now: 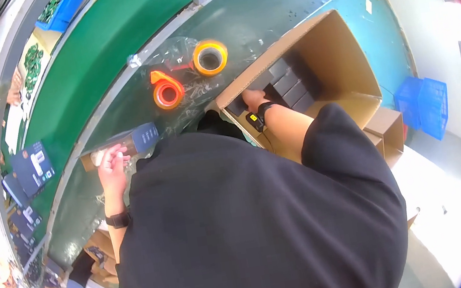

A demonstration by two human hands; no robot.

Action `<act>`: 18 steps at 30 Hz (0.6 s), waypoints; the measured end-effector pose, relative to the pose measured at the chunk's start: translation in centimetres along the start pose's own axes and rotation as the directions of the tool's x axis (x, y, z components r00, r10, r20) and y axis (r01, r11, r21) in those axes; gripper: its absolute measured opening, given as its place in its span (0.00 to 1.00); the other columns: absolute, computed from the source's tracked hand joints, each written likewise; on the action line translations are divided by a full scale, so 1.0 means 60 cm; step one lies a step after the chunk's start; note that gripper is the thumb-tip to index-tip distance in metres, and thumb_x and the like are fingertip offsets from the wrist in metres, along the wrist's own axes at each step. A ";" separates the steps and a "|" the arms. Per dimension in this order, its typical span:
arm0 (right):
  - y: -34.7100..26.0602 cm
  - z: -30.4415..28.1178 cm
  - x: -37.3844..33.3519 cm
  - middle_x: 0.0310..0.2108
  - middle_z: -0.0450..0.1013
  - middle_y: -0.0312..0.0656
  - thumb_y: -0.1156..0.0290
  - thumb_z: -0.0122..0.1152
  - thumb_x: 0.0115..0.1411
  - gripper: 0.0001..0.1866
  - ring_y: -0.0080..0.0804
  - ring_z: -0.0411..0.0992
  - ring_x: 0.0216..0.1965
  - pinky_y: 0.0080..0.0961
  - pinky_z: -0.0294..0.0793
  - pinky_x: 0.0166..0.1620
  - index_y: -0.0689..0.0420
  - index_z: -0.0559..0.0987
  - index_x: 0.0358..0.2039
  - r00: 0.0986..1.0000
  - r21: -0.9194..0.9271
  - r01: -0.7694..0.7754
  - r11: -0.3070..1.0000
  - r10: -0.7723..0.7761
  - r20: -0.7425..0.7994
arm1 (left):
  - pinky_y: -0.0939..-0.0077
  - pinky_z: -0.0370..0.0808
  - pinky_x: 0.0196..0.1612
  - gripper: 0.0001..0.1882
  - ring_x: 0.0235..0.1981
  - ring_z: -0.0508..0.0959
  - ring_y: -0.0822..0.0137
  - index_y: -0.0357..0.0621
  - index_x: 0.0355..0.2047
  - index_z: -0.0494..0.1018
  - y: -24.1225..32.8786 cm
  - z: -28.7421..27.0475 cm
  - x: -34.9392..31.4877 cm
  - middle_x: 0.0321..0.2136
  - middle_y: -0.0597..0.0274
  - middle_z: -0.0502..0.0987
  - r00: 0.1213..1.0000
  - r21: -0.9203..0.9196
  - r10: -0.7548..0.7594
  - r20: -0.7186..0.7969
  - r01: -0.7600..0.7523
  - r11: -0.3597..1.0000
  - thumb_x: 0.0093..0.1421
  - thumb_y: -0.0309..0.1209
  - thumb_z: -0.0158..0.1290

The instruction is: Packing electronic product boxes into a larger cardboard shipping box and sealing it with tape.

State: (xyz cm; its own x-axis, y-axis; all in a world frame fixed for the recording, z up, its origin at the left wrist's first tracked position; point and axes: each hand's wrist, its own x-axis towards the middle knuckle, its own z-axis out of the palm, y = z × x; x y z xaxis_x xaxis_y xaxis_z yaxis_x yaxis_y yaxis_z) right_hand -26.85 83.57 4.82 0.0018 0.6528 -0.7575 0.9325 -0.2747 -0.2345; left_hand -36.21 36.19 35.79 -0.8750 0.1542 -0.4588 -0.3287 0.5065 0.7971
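My right hand (254,99) reaches into a large open cardboard carton (342,55). Inside lie several dark flat boxes (296,87) in a row. The hand is against a dark surface at the carton's left side, and its fingertips are hard to make out. A black device with a yellow display (254,121) sits by that wrist. My left hand (112,166) is raised at the left, its fingers loosely bent and apart, with no held thing visible. Just beyond it on the bench lies a dark blue and brown box (145,137), partly covered by the hand.
On the bench are an orange tape dispenser (168,91) and a yellow tape roll (210,57), with crumpled clear film around them. A green conveyor (109,49) runs beyond. Blue boxes (31,168) lie at its left. A blue crate (423,106) stands right. Other people work at left.
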 end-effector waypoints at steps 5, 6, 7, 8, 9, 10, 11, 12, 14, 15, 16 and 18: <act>0.037 0.045 0.098 0.64 0.73 0.51 0.62 0.68 0.64 0.33 0.44 0.75 0.59 0.38 0.76 0.58 0.61 0.72 0.66 0.865 -0.042 0.250 0.967 -0.203 0.458 | 0.75 0.80 0.42 0.16 0.40 0.84 0.68 0.39 0.59 0.75 -0.046 -0.041 -0.038 0.48 0.55 0.83 0.969 -0.215 -0.197 -0.149 0.163 0.963 0.76 0.29 0.47; 0.027 0.056 0.107 0.65 0.72 0.53 0.55 0.74 0.60 0.40 0.42 0.73 0.62 0.35 0.72 0.62 0.66 0.72 0.66 0.850 0.098 0.049 0.994 -0.093 0.519 | 0.75 0.80 0.42 0.16 0.40 0.84 0.68 0.39 0.59 0.74 -0.058 -0.051 -0.045 0.48 0.55 0.83 0.962 -0.201 -0.218 -0.164 0.183 0.962 0.76 0.29 0.47; 0.046 0.051 0.163 0.64 0.74 0.50 0.64 0.71 0.61 0.30 0.41 0.75 0.60 0.36 0.74 0.60 0.58 0.78 0.63 0.802 0.011 0.464 0.886 -0.425 0.421 | 0.74 0.80 0.41 0.15 0.39 0.84 0.67 0.38 0.59 0.75 -0.072 -0.050 -0.035 0.46 0.56 0.83 0.964 -0.188 -0.228 -0.141 0.200 0.962 0.76 0.30 0.49; 0.038 0.059 0.180 0.64 0.74 0.50 0.64 0.71 0.61 0.30 0.41 0.75 0.60 0.36 0.74 0.60 0.58 0.78 0.63 0.790 0.010 0.466 0.885 -0.422 0.445 | 0.74 0.80 0.41 0.15 0.39 0.84 0.67 0.38 0.59 0.75 -0.086 -0.064 -0.051 0.46 0.56 0.83 0.957 -0.183 -0.240 -0.163 0.210 0.960 0.76 0.30 0.49; 0.035 0.061 0.189 0.62 0.76 0.49 0.66 0.69 0.61 0.26 0.42 0.76 0.59 0.37 0.75 0.59 0.57 0.81 0.59 0.730 -0.078 0.523 0.848 -0.399 0.554 | 0.73 0.79 0.41 0.15 0.38 0.83 0.67 0.39 0.58 0.75 -0.101 -0.082 -0.060 0.43 0.58 0.82 0.919 -0.307 -0.321 -0.229 0.245 0.920 0.75 0.30 0.50; 0.039 0.061 0.188 0.60 0.78 0.49 0.67 0.67 0.60 0.22 0.44 0.77 0.58 0.38 0.75 0.59 0.55 0.84 0.55 0.669 -0.150 0.580 0.801 -0.363 0.649 | 0.72 0.78 0.40 0.15 0.37 0.82 0.67 0.39 0.58 0.75 -0.116 -0.103 -0.063 0.40 0.60 0.81 0.875 -0.422 -0.397 -0.276 0.260 0.868 0.74 0.30 0.51; 0.045 0.060 0.174 0.60 0.78 0.49 0.67 0.67 0.60 0.22 0.44 0.77 0.58 0.38 0.75 0.59 0.55 0.84 0.55 0.668 -0.132 0.568 0.812 -0.361 0.651 | 0.69 0.76 0.38 0.16 0.35 0.80 0.66 0.41 0.57 0.75 -0.140 -0.129 -0.070 0.38 0.63 0.79 0.867 -0.539 -0.386 -0.316 0.171 0.825 0.73 0.33 0.54; 0.042 0.052 0.156 0.58 0.79 0.50 0.65 0.66 0.59 0.20 0.46 0.77 0.57 0.39 0.75 0.59 0.54 0.86 0.52 0.666 -0.159 0.568 0.808 -0.337 0.666 | 0.69 0.76 0.38 0.16 0.35 0.80 0.66 0.41 0.57 0.75 -0.165 -0.160 -0.069 0.38 0.63 0.79 0.874 -0.519 -0.371 -0.315 0.169 0.838 0.73 0.33 0.54; 0.022 0.037 0.121 0.55 0.80 0.51 0.63 0.66 0.58 0.18 0.48 0.77 0.57 0.40 0.76 0.59 0.52 0.88 0.48 0.659 -0.184 0.580 0.794 -0.324 0.679 | 0.67 0.75 0.37 0.18 0.36 0.79 0.65 0.44 0.57 0.75 -0.224 -0.218 -0.073 0.39 0.65 0.78 0.771 -0.644 -0.467 -0.432 0.098 0.759 0.71 0.37 0.56; 0.010 0.029 0.108 0.55 0.78 0.51 0.64 0.65 0.57 0.22 0.44 0.76 0.52 0.39 0.75 0.54 0.57 0.83 0.52 0.712 -0.220 0.535 0.816 -0.295 0.637 | 0.66 0.75 0.37 0.19 0.38 0.79 0.63 0.46 0.57 0.75 -0.251 -0.248 -0.067 0.43 0.64 0.78 0.772 -0.604 -0.440 -0.458 0.093 0.792 0.70 0.39 0.57; 0.007 0.022 0.100 0.54 0.76 0.51 0.64 0.64 0.57 0.27 0.41 0.75 0.48 0.39 0.75 0.49 0.63 0.79 0.57 0.768 -0.258 0.483 0.837 -0.263 0.583 | 0.66 0.75 0.37 0.19 0.38 0.79 0.63 0.46 0.57 0.75 -0.253 -0.253 -0.050 0.43 0.64 0.78 0.782 -0.607 -0.431 -0.450 0.086 0.790 0.70 0.39 0.57; 0.012 -0.039 0.191 0.47 0.83 0.54 0.60 0.65 0.56 0.16 0.53 0.80 0.51 0.42 0.78 0.55 0.54 0.88 0.41 0.711 -0.512 0.701 0.496 -0.442 0.546 | 0.65 0.75 0.38 0.19 0.39 0.80 0.63 0.48 0.58 0.75 -0.263 -0.249 -0.012 0.44 0.63 0.78 0.801 -0.602 -0.437 -0.409 0.123 0.789 0.70 0.39 0.57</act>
State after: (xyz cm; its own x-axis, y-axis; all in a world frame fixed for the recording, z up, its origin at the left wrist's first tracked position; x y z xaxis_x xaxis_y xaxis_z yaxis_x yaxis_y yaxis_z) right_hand -25.31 92.52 -2.61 -0.6083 0.2004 -0.7680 0.6486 0.6833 -0.3354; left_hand -35.67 15.42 29.40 -0.7028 -0.4443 -0.5555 -0.5812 -0.0917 0.8086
